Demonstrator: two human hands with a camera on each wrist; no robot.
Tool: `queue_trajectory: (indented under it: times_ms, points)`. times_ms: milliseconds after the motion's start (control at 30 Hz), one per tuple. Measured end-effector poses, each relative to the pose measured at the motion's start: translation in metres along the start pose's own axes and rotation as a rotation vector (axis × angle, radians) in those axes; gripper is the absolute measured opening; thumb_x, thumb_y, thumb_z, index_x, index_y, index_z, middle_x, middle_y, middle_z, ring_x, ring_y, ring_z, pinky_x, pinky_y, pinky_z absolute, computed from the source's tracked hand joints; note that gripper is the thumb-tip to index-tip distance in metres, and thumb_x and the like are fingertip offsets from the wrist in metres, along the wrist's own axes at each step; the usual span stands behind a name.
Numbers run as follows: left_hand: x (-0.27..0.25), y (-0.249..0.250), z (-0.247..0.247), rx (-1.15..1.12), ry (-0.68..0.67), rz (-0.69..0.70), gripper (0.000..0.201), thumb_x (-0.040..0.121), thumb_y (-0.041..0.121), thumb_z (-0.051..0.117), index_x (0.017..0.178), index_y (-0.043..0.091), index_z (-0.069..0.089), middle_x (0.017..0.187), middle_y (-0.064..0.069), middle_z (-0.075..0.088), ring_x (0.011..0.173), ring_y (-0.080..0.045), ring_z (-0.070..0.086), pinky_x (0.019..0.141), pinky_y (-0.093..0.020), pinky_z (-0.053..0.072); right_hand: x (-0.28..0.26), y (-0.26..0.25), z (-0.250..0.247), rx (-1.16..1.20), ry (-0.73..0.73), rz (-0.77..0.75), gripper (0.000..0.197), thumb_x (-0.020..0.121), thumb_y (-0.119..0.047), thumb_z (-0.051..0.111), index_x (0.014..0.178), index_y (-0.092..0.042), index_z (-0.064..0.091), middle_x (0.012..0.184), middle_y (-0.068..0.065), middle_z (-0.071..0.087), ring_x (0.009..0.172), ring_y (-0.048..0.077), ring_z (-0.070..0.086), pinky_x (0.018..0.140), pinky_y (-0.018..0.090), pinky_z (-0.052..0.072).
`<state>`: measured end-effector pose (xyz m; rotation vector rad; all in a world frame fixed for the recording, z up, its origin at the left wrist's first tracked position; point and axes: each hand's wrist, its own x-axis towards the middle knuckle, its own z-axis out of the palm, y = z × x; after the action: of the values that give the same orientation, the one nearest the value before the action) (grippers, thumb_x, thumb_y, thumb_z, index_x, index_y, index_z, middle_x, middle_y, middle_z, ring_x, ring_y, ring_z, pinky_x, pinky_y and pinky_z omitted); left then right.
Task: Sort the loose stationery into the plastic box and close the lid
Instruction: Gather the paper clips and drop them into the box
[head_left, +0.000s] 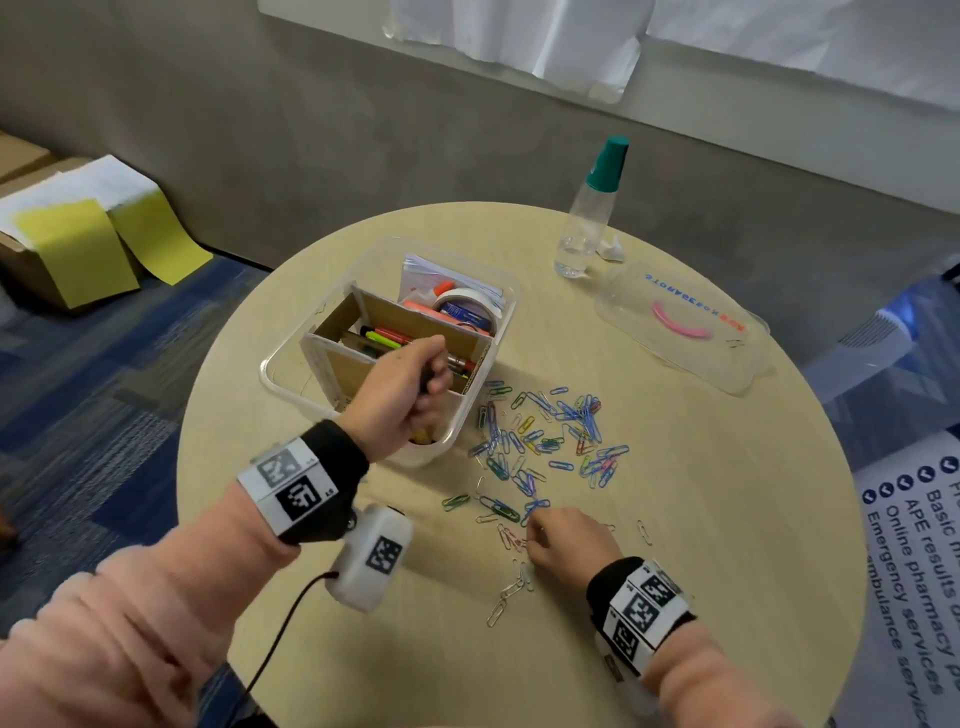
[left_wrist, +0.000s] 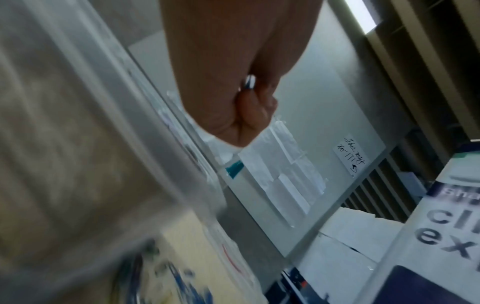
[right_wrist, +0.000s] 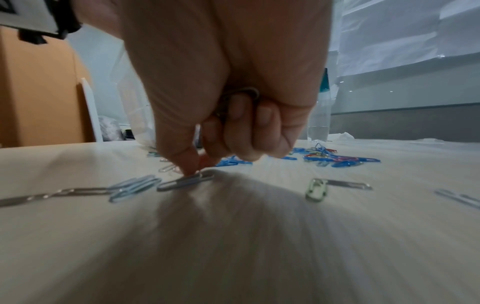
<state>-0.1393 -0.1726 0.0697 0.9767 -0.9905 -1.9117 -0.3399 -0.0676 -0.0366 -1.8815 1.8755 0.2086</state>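
A clear plastic box (head_left: 270, 375) with cardboard dividers stands on the round table and holds pens, tape and glue. My left hand (head_left: 431, 384) hovers over its near right compartment, fingers curled in a fist round a small blue-and-white item (left_wrist: 249, 82) that I cannot identify. Several coloured paper clips (head_left: 550, 431) lie scattered right of the box. My right hand (head_left: 535, 525) is down on the table at the near edge of the pile. It pinches a grey clip (right_wrist: 185, 182) with thumb and forefinger, while its curled fingers hold silver clips (right_wrist: 242, 95).
The clear lid (head_left: 727, 364) with a pink handle lies upside down at the table's right. A bottle (head_left: 592, 208) with a teal cap stands at the far side. More clips (head_left: 511, 592) lie near the front edge. A printed banner (head_left: 914, 545) stands at the right.
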Motion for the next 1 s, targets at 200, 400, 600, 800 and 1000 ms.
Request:
queue_trajectory:
  times_ms: [200, 400, 600, 800, 1000]
  points:
    - [0.004, 0.028, -0.038, 0.653, 0.240, -0.013, 0.035, 0.098, 0.030, 0.037, 0.067, 0.016, 0.046, 0.055, 0.004, 0.036, 0.049, -0.011, 0.032, 0.046, -0.020, 0.028, -0.001, 0.003, -0.008, 0.038, -0.121, 0.040, 0.009, 0.084, -0.017, 0.043, 0.075, -0.020, 0.042, 0.079, 0.001, 0.051, 0.073, 0.019, 0.047, 0.063, 0.028, 0.035]
    - [0.009, 0.032, -0.072, 1.146, 0.211, 0.042, 0.033, 0.099, 0.022, 0.031, 0.080, 0.011, 0.055, 0.079, -0.005, 0.051, 0.080, -0.019, 0.046, 0.069, -0.029, 0.035, -0.009, 0.018, -0.028, 0.706, -0.064, 0.079, 0.032, 0.093, -0.008, 0.031, 0.064, -0.017, 0.040, 0.062, -0.003, 0.038, 0.052, 0.008, 0.035, 0.051, 0.021, 0.030]
    - [0.011, 0.033, -0.090, 1.524, 0.229, -0.010, 0.029, 0.098, 0.013, 0.037, 0.113, 0.007, 0.061, 0.114, -0.013, 0.057, 0.105, -0.025, 0.053, 0.092, -0.030, 0.040, -0.016, 0.013, -0.051, 1.798, -0.072, 0.146, 0.028, 0.077, -0.009, 0.031, 0.050, -0.012, 0.038, 0.043, 0.000, 0.027, 0.040, 0.011, 0.011, 0.039, 0.018, 0.011]
    - [0.008, 0.028, -0.096, 1.584, 0.248, 0.080, 0.034, 0.090, -0.001, 0.049, 0.119, 0.011, 0.060, 0.121, -0.010, 0.058, 0.111, -0.024, 0.055, 0.097, -0.030, 0.043, -0.010, -0.019, -0.087, 1.967, -0.111, 0.065, 0.027, 0.075, -0.019, 0.040, 0.048, -0.013, 0.043, 0.048, 0.000, 0.032, 0.039, 0.009, 0.017, 0.038, 0.019, 0.015]
    - [0.003, 0.022, -0.101, 1.361, 0.538, 0.485, 0.025, 0.090, 0.000, 0.047, 0.101, 0.009, 0.067, 0.108, -0.011, 0.061, 0.102, -0.026, 0.054, 0.086, -0.029, 0.041, 0.019, -0.077, -0.132, 1.831, -0.326, 0.033, 0.025, 0.076, -0.026, 0.049, 0.054, -0.015, 0.045, 0.049, -0.003, 0.036, 0.034, 0.008, 0.029, 0.035, 0.018, 0.022]
